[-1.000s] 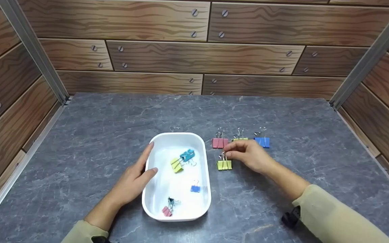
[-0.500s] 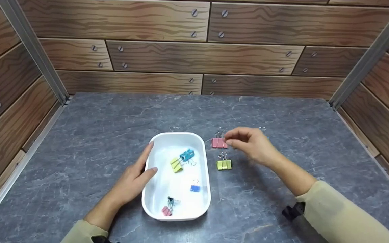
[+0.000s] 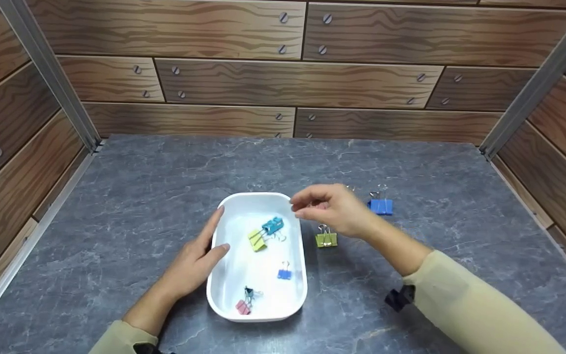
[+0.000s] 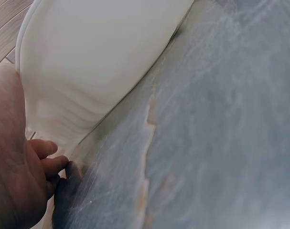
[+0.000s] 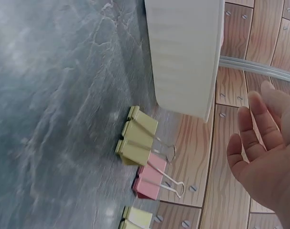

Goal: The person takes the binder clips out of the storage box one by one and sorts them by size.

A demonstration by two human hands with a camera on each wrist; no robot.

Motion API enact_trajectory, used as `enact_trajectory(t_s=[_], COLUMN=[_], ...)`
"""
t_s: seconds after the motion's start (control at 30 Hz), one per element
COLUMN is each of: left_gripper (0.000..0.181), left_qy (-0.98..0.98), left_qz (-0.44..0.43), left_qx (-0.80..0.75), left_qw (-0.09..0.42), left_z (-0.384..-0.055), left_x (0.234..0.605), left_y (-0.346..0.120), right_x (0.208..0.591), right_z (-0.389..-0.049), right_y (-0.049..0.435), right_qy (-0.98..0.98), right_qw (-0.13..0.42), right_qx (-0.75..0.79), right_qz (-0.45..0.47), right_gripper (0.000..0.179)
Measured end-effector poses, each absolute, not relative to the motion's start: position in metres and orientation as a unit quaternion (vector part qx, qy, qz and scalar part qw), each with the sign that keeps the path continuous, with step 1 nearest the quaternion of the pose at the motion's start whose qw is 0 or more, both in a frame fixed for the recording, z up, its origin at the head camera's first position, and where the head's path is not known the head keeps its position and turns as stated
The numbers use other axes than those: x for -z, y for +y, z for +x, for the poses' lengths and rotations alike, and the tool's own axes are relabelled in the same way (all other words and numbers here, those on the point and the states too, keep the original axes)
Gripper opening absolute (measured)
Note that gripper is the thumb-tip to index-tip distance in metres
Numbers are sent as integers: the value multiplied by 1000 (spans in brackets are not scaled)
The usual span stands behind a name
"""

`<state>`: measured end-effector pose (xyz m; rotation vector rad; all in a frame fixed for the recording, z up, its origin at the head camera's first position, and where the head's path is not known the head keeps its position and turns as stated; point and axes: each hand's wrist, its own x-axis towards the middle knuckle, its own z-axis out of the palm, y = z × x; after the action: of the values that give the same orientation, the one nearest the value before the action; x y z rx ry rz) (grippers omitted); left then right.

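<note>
My left hand (image 3: 192, 265) grips the left side of a white tray (image 3: 304, 285), thumb over the rim. In the left wrist view its curled fingers (image 4: 51, 164) sit by the tray's outer wall. Inside the tray lie a teal binder clip (image 3: 273, 225), a yellow binder clip (image 3: 257, 241), a small blue one (image 3: 284, 274), a small pink one (image 3: 242, 308) and a small dark one (image 3: 248, 293). My right hand (image 3: 334, 209) hovers at the tray's right rim, fingers loosely bent and holding nothing. Below it stands a yellow binder clip (image 3: 326, 240), with a pink one (image 5: 151, 177) behind.
A larger blue binder clip (image 3: 381, 206) stands right of my right hand on the grey marbled tabletop (image 3: 165, 172). Another yellow clip (image 5: 137, 218) is partly seen in the right wrist view. Wood-patterned walls (image 3: 243, 83) enclose the back and sides.
My right hand has let go of the front yellow binder clip, lifted away and moved left to the tray's rim. The left hand and the tray have stayed put.
</note>
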<state>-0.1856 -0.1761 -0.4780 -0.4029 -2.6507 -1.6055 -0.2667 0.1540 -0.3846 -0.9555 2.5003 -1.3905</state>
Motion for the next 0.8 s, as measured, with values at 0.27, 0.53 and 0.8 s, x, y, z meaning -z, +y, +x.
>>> enact_trajectory(t_s=[0.27, 0.53, 0.8], left_gripper=[74, 75, 74], left_qy=[-850, -852, -852], left_qz=[-120, -126, -124], left_qx=[513, 509, 508], left_qw=[2, 2, 2], left_z=[-185, -187, -186], left_x=[479, 479, 478], left_y=[-178, -177, -176], right_x=[395, 408, 412], right_z=[-283, -295, -302], right_y=[131, 124, 118], right_qy=[835, 847, 851], right_qw=[86, 95, 99], right_qx=[410, 350, 302], right_qz=[-356, -388, -418], right_gripper=[22, 24, 28])
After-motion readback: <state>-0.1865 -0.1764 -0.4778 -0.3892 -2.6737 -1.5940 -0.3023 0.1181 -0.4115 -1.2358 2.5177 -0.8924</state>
